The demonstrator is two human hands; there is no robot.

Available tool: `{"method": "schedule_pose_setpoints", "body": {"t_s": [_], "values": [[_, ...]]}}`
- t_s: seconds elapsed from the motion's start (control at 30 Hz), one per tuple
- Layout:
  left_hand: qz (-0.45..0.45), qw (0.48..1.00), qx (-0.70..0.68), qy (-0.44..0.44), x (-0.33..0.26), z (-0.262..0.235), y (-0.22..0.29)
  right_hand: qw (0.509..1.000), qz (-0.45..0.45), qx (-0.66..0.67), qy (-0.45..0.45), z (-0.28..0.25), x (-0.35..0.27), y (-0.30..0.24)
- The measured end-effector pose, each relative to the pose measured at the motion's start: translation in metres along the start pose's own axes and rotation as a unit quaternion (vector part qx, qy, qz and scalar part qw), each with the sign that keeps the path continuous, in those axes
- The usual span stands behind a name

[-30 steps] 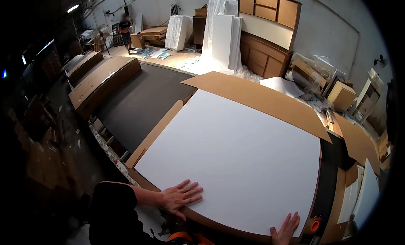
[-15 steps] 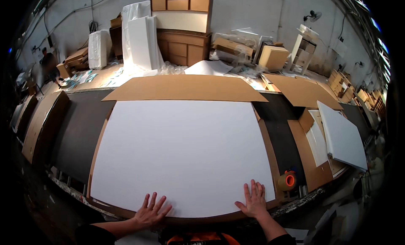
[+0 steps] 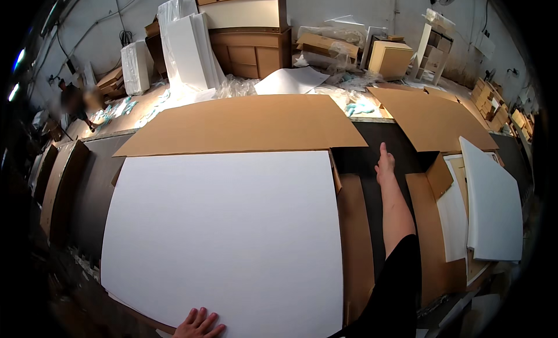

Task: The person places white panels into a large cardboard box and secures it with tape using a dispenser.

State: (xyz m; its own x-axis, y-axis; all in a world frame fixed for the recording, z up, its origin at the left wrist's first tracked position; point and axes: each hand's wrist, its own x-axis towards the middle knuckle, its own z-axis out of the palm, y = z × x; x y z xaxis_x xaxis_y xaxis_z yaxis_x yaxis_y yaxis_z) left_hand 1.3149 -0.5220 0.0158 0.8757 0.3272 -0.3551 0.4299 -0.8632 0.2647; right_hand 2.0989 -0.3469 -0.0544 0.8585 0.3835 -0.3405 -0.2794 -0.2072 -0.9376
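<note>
A large white foam-like sheet (image 3: 226,233) lies flat in an opened cardboard box. The box's far flap (image 3: 244,124) is folded outward beyond it, and a side flap (image 3: 357,233) lies down along its right. My left hand (image 3: 200,324) rests on the sheet's near edge, fingers spread and holding nothing. Stretched far forward, my right hand (image 3: 385,163) is over the dark table surface (image 3: 378,134), just right of the far flap's corner. Its fingers point forward, seen edge-on, with nothing visible in them.
To the right stands another opened box (image 3: 427,239) with a white panel (image 3: 494,216) leaning out. A long cardboard carton (image 3: 61,187) lies on the left. Behind are white panels (image 3: 186,53), brown furniture (image 3: 250,53) and plastic wrap. A person (image 3: 72,102) is at the far left.
My right hand has left the sheet and reached forward and right. My left hand stays at the near edge. The side flap now lies outward, and the view has shifted.
</note>
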Motion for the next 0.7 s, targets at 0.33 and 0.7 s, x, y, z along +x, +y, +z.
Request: {"method": "schedule_pose_setpoints", "body": {"t_s": [0.33,0.7], "values": [[-0.003,0.998,-0.026,0.056,-0.004,0.012,0.004,0.936,-0.262,-0.236,0.001,0.118,-0.003,-0.090],[0.014,0.997,0.007,0.074,-0.011,0.006,0.000,0.913,-0.395,-0.096,0.032,0.061,-0.136,0.006]]}}
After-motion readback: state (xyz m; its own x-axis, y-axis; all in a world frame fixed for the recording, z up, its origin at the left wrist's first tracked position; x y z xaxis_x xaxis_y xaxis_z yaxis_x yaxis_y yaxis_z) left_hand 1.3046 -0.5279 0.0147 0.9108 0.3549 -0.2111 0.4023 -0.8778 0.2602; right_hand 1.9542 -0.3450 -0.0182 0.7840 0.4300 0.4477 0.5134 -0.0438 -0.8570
